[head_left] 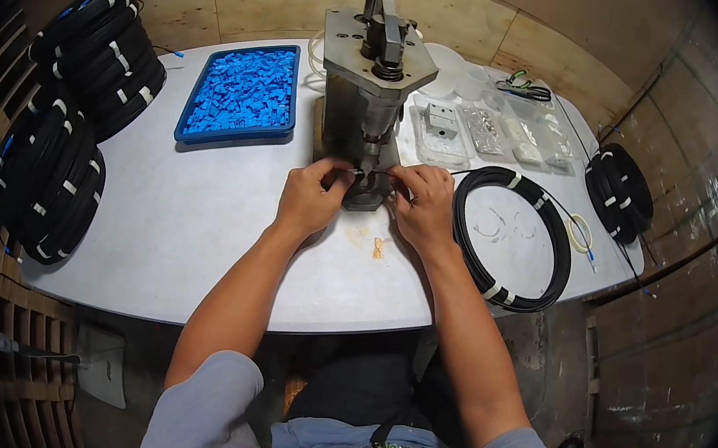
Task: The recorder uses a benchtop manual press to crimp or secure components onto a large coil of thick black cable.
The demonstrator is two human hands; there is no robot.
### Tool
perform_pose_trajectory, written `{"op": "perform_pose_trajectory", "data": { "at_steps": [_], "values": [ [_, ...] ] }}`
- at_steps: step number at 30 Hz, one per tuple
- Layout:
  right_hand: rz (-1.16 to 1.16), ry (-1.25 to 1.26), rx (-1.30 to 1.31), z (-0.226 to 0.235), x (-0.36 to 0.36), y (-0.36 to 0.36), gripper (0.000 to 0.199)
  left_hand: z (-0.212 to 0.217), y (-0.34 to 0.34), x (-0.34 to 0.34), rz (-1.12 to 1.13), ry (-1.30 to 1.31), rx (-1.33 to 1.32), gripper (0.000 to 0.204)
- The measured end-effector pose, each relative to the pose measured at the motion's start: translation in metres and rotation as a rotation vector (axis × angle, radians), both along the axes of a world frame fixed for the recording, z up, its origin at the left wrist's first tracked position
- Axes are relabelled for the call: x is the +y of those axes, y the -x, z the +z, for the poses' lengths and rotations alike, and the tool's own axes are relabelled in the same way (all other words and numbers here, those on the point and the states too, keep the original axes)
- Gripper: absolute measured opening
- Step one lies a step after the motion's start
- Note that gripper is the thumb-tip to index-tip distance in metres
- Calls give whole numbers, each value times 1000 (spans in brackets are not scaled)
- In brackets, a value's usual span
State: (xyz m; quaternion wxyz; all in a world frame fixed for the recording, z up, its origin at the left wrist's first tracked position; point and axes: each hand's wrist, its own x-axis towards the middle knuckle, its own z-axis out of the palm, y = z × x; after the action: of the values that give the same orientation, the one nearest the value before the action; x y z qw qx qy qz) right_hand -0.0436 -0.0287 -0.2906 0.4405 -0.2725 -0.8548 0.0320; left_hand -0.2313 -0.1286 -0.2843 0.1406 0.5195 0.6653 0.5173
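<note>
Both hands meet at the foot of a tall grey metal press (pixel 370 90) that stands on a white table (pixel 183 235). The left hand (pixel 313 195) has its fingers pinched shut on a tiny part right at the base of the press — too small to tell what it is. The right hand (pixel 421 204) pinches a thin black cable (pixel 459 172) that runs from the press out to a black cable coil (pixel 513 237) lying flat on the table just beside that hand. Behind the hands sits a blue tray (pixel 240 93) full of little blue pieces. More black coils are stacked (pixel 58 143) at the left edge of the table — some clear bags (pixel 507 127) lie to the right of the press.
</note>
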Motion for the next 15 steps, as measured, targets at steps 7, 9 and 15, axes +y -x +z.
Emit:
{"op": "perform_pose_trajectory", "data": {
  "at_steps": [7,9,15],
  "values": [
    [-13,-17,-14,2,3,-6,21,-1,-5,6,-18,-27,-2,26],
    [-2,-10,-3,-2,1,-3,24,-5,-3,4,-5,-63,-24,24],
    [20,10,4,-2,-3,4,25,0,4,-3,-1,-1,11,24]
  ]
}}
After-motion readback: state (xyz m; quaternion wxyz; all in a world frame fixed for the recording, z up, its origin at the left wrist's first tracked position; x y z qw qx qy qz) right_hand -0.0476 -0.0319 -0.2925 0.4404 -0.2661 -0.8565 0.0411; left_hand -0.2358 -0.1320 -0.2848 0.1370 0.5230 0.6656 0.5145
